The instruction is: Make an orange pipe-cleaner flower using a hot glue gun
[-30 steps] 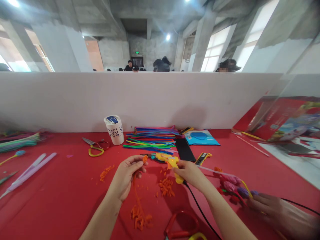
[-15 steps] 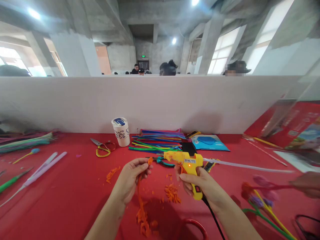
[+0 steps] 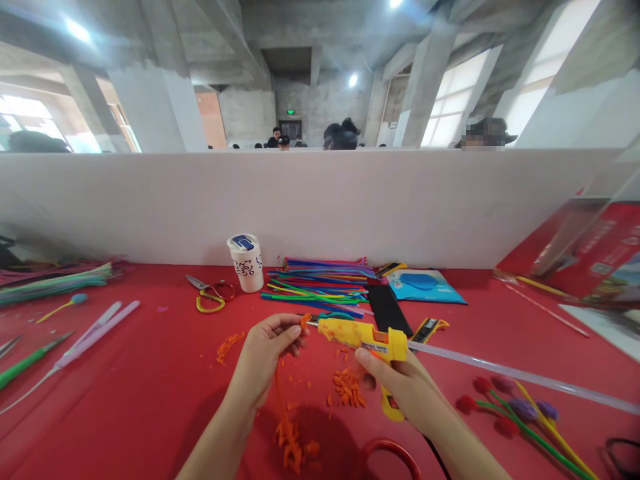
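Between thumb and fingers, my left hand (image 3: 273, 350) pinches a small orange fuzzy piece (image 3: 305, 321); it looks like pipe cleaner. An orange strand (image 3: 281, 400) hangs below that hand toward a clump of orange bits (image 3: 290, 440). My right hand (image 3: 390, 377) is wrapped round the handle of a yellow hot glue gun (image 3: 350, 332), a long clear glue stick (image 3: 500, 370) trailing from its back. The gun's metal nozzle meets or nearly touches the orange piece. Loose orange snippets (image 3: 349, 388) lie on the table below the gun.
On the red table (image 3: 165, 373) stand a white cup (image 3: 246, 263), yellow-handled scissors (image 3: 207, 293) and a bundle of colourful pipe cleaners (image 3: 320, 280). A black phone-like slab (image 3: 387, 310) and a blue packet (image 3: 425, 287) lie behind the gun. Pompom-tipped stems (image 3: 525, 413) lie at right. A white partition (image 3: 320, 207) runs across the back.
My right hand has brought the glue gun left and levelled it, so its nozzle is now at the orange piece. Another person's hand at right has let go of the pompom stems and left view.
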`<state>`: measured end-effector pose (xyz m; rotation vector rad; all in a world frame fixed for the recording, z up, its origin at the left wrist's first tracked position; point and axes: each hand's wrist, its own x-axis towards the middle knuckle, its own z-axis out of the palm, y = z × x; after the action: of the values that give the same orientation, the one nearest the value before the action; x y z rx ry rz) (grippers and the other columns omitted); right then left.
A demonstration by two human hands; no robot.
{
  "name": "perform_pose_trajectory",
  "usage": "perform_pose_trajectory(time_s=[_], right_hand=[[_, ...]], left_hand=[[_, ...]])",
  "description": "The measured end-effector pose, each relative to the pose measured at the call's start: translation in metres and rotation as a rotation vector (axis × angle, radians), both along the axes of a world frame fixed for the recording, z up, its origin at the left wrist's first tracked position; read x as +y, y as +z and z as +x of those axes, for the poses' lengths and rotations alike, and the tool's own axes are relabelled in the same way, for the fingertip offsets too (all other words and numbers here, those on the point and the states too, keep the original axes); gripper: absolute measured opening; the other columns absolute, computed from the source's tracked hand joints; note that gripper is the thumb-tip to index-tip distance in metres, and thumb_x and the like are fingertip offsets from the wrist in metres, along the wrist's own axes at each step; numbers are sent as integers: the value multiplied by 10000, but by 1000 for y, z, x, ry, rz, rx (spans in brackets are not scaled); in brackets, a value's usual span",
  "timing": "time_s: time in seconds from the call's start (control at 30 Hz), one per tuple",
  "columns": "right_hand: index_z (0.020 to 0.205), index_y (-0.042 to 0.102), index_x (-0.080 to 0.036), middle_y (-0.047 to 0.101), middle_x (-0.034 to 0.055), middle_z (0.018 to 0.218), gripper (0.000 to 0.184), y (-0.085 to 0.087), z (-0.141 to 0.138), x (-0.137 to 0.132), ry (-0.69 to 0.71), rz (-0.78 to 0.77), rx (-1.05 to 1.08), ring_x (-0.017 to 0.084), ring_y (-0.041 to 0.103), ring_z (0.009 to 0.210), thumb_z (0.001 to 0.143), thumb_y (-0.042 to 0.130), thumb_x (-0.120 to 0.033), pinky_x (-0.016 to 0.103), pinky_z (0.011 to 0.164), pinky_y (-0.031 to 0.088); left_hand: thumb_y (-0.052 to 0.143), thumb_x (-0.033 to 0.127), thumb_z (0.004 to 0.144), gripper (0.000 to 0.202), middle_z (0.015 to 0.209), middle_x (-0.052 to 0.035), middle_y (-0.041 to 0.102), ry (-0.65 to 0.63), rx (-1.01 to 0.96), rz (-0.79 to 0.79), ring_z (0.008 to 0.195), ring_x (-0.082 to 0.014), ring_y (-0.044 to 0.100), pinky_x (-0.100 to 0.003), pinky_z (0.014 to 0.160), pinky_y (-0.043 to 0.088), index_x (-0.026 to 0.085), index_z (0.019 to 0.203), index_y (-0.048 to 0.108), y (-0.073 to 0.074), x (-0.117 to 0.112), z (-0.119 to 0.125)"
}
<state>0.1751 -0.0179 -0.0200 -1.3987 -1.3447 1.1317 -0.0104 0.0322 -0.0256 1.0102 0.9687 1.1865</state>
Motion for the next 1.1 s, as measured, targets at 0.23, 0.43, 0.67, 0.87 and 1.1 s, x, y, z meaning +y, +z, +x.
perform_pose_trajectory(time_s=[0.23,0.43,0.67,0.87,1.1], right_hand=[[498,478,-188,422,-38,466,346,8,-1,0,9,-13,-70,87,362,432,709,521,-458,213,424,313],[510,459,-202,416,-42,458,327,12,-1,-1,-4,-53,-99,91,361,425,698,526,-461,212,421,316],[487,430,-199,424,-37,473,358,14,-3,-1,-12,-76,-86,92,378,450,678,537,-483,209,435,319],[503,446,-197,440,-34,484,361,12,-2,-1,14,-84,-74,96,401,463,707,517,-486,204,443,335],[485,453,-198,442,-30,459,368,11,-2,0,12,-45,-38,100,398,444,698,544,-485,208,426,326]], left_hand=[[644,167,649,116,615,-18,662,10,36,22,517,-91,559,-178,468,417,127,758,656,2,-2,2],[629,158,665,110,629,-18,661,10,52,36,522,-93,563,-182,471,426,126,768,650,0,-2,2],[626,152,668,102,615,-15,663,11,58,37,519,-91,564,-177,469,425,127,763,652,2,-3,2],[630,153,662,101,598,-14,666,21,72,39,504,-89,563,-176,464,424,128,757,650,2,-3,2],[640,165,644,115,604,-22,669,47,84,33,509,-107,570,-200,470,427,130,753,654,4,-3,3]])
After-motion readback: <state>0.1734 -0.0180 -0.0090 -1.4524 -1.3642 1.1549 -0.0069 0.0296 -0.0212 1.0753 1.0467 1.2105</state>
